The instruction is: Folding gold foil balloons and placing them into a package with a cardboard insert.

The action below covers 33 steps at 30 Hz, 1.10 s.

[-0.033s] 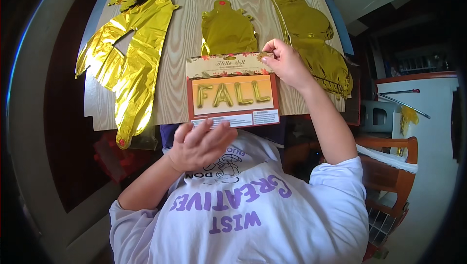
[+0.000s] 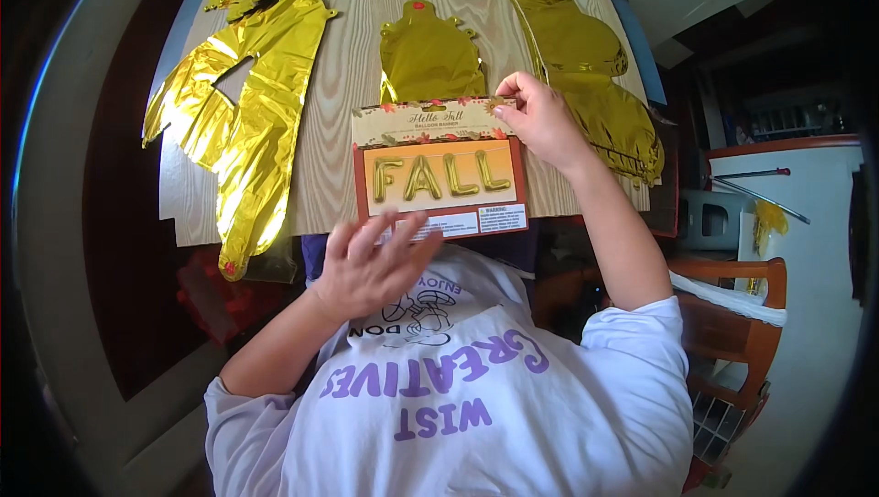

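Two flat gold foil pieces (image 2: 270, 121) at far left on the wood-grain worktop (image 2: 334, 163), the nearer one with a red spot (image 2: 229, 268) at its tip. Next, the left hand (image 2: 374, 266), fingers spread and slightly curled, before the lower-left edge of a flat package (image 2: 441, 163); contact impossible to tell. Package at the worktop's near edge, printed front toward the wearer, long axis left to right with a slight tilt, header pointing away. On that front, dark script and small capitals on a tan header, four big gold balloon letters on an orange panel, fine print in white boxes along the bottom. Beyond, a smaller gold foil piece (image 2: 430, 57). Then the right hand (image 2: 545, 126), thumb and fingers pinching the package's upper-right corner. Last, a long gold foil piece (image 2: 586, 48) at right.
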{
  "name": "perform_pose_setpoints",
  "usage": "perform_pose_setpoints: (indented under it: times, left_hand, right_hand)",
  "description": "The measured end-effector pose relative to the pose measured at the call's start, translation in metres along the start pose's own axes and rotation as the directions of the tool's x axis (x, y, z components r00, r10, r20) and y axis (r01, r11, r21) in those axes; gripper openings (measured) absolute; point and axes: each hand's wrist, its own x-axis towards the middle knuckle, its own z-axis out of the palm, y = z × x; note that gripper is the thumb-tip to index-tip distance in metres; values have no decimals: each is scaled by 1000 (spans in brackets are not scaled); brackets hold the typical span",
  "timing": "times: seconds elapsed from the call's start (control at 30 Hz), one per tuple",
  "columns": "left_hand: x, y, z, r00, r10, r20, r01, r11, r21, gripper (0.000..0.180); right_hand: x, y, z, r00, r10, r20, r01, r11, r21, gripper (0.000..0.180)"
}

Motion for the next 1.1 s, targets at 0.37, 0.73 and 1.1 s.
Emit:
perform_pose_setpoints:
  times: [0.37, 0.73, 1.1]
  left_hand:
    - [22, -47, 7, 950, -84, 300, 200, 904, -379, 65]
    - [29, -65, 5, 976, 13, 215, 97, 865, -492, 39]
    - [45, -49, 4, 849, 277, 451, -255, 961, -110, 15]
  right_hand:
    - [-113, -68, 24, 877, -449, 171, 476, 767, -431, 57]
    - [-100, -45, 36, 864, -474, 168, 491, 724, -485, 47]
    - [-101, -53, 42, 818, -528, 229, 547, 591, -593, 37]
